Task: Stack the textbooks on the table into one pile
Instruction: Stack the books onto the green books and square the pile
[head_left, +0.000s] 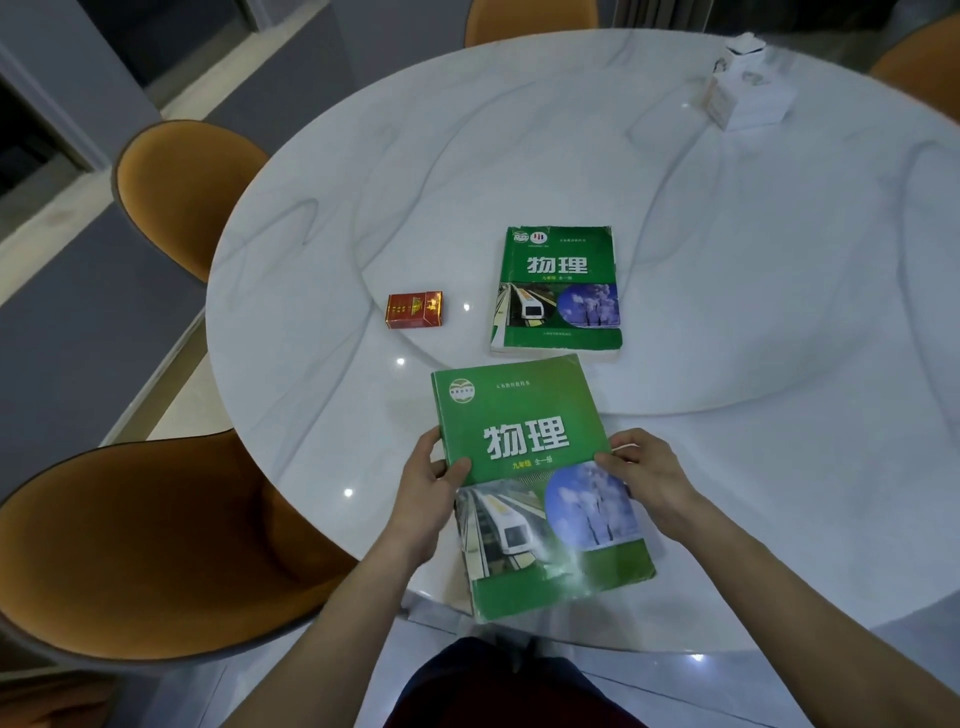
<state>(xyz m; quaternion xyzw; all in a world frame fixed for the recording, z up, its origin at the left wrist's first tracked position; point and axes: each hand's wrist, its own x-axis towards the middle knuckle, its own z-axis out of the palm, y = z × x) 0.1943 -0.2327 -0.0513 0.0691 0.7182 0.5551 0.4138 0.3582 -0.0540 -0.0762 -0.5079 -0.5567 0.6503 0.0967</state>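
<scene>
Two green physics textbooks with a train picture on the cover are in view. The near textbook (535, 483) is at the table's front edge, tilted slightly left, and I hold it with both hands. My left hand (428, 486) grips its left edge, thumb on the cover. My right hand (647, 475) grips its right edge the same way. The far textbook (558, 291) lies flat on the round white marble table (753, 312), just beyond the near one and apart from it.
A red cigarette pack (414, 309) lies left of the far textbook. A white tissue box (748, 85) stands at the back right. Orange chairs (156, 540) ring the table on the left and far side. A raised turntable disc covers the table's middle.
</scene>
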